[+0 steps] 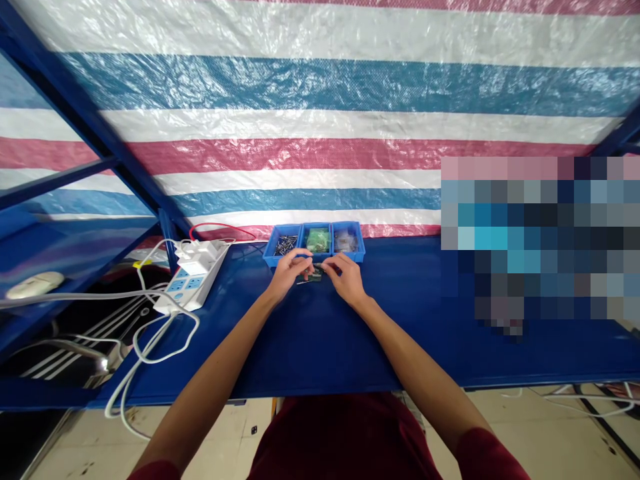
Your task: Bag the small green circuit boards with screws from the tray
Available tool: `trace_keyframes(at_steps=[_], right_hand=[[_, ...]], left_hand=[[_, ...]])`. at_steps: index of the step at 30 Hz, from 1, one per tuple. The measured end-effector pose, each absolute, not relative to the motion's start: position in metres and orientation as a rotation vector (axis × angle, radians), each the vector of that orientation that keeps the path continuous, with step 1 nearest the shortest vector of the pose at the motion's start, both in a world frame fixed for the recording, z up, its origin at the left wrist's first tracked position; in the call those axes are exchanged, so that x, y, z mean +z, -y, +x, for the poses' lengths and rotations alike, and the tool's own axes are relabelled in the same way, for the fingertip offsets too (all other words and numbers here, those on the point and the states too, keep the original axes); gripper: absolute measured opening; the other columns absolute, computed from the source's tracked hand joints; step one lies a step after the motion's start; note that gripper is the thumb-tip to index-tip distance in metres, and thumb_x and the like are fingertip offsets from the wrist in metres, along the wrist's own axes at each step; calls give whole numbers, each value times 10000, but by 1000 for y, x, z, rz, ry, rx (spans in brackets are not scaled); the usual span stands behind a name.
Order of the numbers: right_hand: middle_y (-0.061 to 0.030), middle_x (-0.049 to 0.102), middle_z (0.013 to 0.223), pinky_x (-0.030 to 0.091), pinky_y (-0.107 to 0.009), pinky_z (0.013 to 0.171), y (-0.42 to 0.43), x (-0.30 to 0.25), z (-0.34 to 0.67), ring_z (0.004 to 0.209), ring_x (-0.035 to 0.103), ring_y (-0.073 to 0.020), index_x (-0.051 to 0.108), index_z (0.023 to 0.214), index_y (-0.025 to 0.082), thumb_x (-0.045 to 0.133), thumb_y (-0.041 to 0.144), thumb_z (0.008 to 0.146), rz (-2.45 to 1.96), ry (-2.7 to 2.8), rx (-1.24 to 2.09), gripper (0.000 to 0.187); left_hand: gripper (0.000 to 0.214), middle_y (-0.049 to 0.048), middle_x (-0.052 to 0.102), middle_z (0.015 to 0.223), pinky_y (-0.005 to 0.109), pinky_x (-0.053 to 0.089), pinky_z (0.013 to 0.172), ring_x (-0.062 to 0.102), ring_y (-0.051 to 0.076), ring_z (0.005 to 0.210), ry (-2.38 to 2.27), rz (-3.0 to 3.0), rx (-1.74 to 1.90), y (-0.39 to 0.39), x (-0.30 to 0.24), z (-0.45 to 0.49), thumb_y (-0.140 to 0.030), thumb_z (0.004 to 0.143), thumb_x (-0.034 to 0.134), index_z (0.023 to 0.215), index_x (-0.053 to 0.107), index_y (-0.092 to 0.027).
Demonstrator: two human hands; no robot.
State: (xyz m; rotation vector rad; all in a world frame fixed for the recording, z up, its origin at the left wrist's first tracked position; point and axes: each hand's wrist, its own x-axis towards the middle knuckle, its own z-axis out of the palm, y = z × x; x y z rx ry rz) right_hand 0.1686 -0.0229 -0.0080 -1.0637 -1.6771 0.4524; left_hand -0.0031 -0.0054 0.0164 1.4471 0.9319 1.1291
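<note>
My left hand (289,269) and my right hand (346,277) meet over the blue table (320,333), just in front of three small blue bins. Between their fingertips sits a small dark green part (313,273), pinched from both sides; its details are too small to make out. Both hands have curled, closed fingers. The left bin (283,245) holds several dark screws, the middle bin (318,240) holds green pieces, and the right bin (346,241) holds small bagged parts.
A white power strip (193,280) with plugs and white cables lies at the table's left end. A red wire (220,229) runs behind it. A striped tarp hangs behind the table. A blurred patch covers the right.
</note>
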Motion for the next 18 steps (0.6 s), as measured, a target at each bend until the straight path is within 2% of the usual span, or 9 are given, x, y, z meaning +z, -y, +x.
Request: trace_keyframes(at_steps=[3, 5, 7, 8, 11, 13, 16, 18], right_hand=[[-14, 626, 647, 496, -270, 609, 22, -6, 170, 569, 570, -139, 651, 737, 182, 561, 386, 847, -1117, 1527, 652, 249], [-2, 612, 587, 505, -273, 562, 18, -7, 171, 517, 573, -140, 648, 752, 169, 582, 416, 819, -1118, 1357, 815, 264], [-24, 658, 660, 541, -294, 574, 13, -9, 173, 555, 619, -159, 659, 863, 151, 587, 437, 801, -1077, 1161, 927, 302], [-43, 690, 755, 563, -311, 610, 10, -10, 175, 607, 649, -171, 648, 986, 142, 603, 436, 786, -1038, 1082, 975, 358], [-78, 690, 1014, 592, -348, 686, 6, -12, 177, 723, 688, -185, 462, 1325, 152, 665, 392, 728, -957, 953, 1062, 675], [-84, 671, 1067, 595, -333, 660, 5, -12, 178, 721, 686, -174, 385, 1387, 170, 667, 360, 713, -973, 968, 1057, 755], [-69, 666, 1015, 571, -275, 563, 8, -12, 177, 650, 662, -141, 475, 1304, 176, 609, 330, 740, -1057, 1090, 974, 600], [-47, 660, 937, 546, -248, 521, 10, -13, 175, 602, 641, -122, 560, 1183, 170, 571, 317, 761, -1088, 1174, 925, 447]], left_hand=[[313, 18, 588, 664, 229, 443, 513, 549, 129, 601, -1001, 1534, 1178, 3, 15, -6, -467, 809, 599, 839, 626, -157], [300, 17, 580, 660, 231, 429, 518, 531, 126, 592, -1102, 1661, 1212, 1, 13, -8, -453, 818, 584, 795, 630, -157], [259, 25, 605, 704, 236, 428, 552, 544, 136, 634, -1203, 1854, 1255, 1, 10, -11, -411, 831, 568, 782, 627, -163], [238, 30, 619, 741, 238, 427, 570, 552, 141, 663, -1238, 1963, 1270, 1, 9, -11, -385, 843, 549, 791, 627, -167], [190, 40, 622, 824, 246, 433, 622, 555, 145, 701, -1265, 2265, 1205, 3, 10, -14, -300, 871, 479, 878, 623, -176], [169, 50, 604, 904, 265, 452, 715, 565, 162, 786, -1221, 2437, 1045, 3, 13, -17, -261, 849, 485, 936, 606, -182], [176, 58, 547, 1020, 313, 435, 873, 538, 214, 971, -1119, 2635, 687, -1, 17, -27, -253, 759, 571, 925, 589, -196], [143, 45, 529, 963, 316, 432, 868, 534, 216, 949, -1140, 2668, 487, -5, 17, -35, -242, 730, 583, 867, 589, -201]])
